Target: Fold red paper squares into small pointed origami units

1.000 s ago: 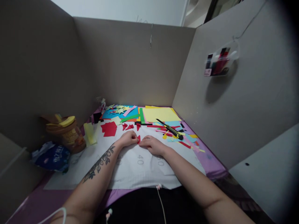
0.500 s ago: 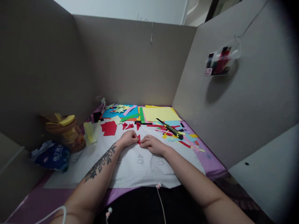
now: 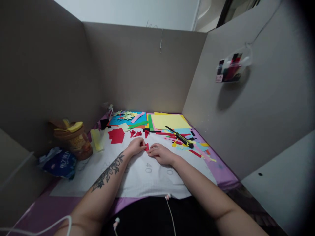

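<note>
Between my two hands lies a small folded piece of red paper (image 3: 147, 147), on the white sheet (image 3: 137, 183). My left hand (image 3: 136, 146) pinches its left side between thumb and fingers. From the right, my right hand (image 3: 160, 153) holds its lower edge with the fingertips, the fingers close together. Just beyond my hands sit several small folded red paper pieces (image 3: 137, 133). A stack of red paper squares (image 3: 116, 135) is to their left. To the right, a black and yellow utility knife (image 3: 180, 137) rests on coloured paper strips.
At the back are yellow paper sheets (image 3: 169, 121) and a blue sheet (image 3: 113, 121) bearing paper stars (image 3: 128, 115). A brown container (image 3: 73, 141) and a blue packet (image 3: 60, 164) stand at left. Grey panels (image 3: 137, 72) enclose the table; a clear pouch (image 3: 232, 68) hangs right. Earphone cords dangle in front.
The view has shifted slightly, so everything sits a little lower and to the right. Both hands stay at the red paper, which now appears a bit flatter and wider.
</note>
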A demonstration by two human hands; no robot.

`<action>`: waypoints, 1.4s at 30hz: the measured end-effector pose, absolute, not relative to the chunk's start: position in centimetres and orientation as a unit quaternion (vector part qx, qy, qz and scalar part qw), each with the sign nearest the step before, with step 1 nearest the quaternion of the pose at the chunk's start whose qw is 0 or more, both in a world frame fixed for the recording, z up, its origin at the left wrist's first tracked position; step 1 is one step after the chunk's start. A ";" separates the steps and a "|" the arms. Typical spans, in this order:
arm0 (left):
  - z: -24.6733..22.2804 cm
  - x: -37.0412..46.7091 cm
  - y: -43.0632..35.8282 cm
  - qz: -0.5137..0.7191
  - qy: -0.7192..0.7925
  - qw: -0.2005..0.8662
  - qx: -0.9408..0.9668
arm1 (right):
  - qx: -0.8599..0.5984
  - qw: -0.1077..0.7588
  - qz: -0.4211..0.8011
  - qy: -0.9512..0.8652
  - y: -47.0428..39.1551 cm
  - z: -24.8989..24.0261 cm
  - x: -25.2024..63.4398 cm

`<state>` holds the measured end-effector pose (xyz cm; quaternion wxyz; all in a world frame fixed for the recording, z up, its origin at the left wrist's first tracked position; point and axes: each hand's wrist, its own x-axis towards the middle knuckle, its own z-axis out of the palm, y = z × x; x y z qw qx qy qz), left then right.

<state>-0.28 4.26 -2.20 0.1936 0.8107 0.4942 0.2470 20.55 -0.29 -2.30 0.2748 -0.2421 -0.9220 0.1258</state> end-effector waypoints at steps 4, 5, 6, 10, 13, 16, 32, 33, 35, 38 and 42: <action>-2.5 -0.5 4.5 0.281 0.486 0.210 0.801 | -0.244 0.268 0.113 -0.925 -1.0 -1.8 20.4; -2.5 -0.5 4.6 0.284 0.485 0.210 0.800 | -0.245 0.267 0.110 -0.925 -1.1 -1.7 20.3; -2.6 -0.6 4.7 0.287 0.487 0.209 0.798 | -0.246 0.267 0.107 -0.926 -1.3 -1.6 20.2; -2.9 -0.8 4.9 0.293 0.498 0.193 0.793 | -0.252 0.266 0.105 -0.924 -1.7 -1.3 20.0; -2.8 -0.9 4.8 0.284 0.505 0.176 0.796 | -0.252 0.271 0.112 -0.922 -1.8 -1.2 19.9; -2.6 -1.1 4.7 0.268 0.509 0.157 0.803 | -0.244 0.285 0.122 -0.919 -1.8 -1.1 19.9; -1.1 -1.6 3.4 0.248 0.445 0.178 0.842 | -0.239 0.309 0.129 -0.911 -1.6 -1.3 19.8; -1.1 -1.6 3.3 0.246 0.449 0.178 0.840 | -0.238 0.311 0.129 -0.911 -1.7 -1.3 19.8; -1.3 -1.6 3.3 0.245 0.456 0.173 0.838 | -0.237 0.313 0.129 -0.911 -1.7 -1.2 19.8; -1.4 -1.5 3.4 0.248 0.457 0.164 0.838 | -0.235 0.313 0.128 -0.911 -1.7 -1.2 19.8; -1.4 -1.4 3.3 0.260 0.447 0.189 0.835 | -0.230 0.338 0.126 -0.904 -1.6 -1.2 19.8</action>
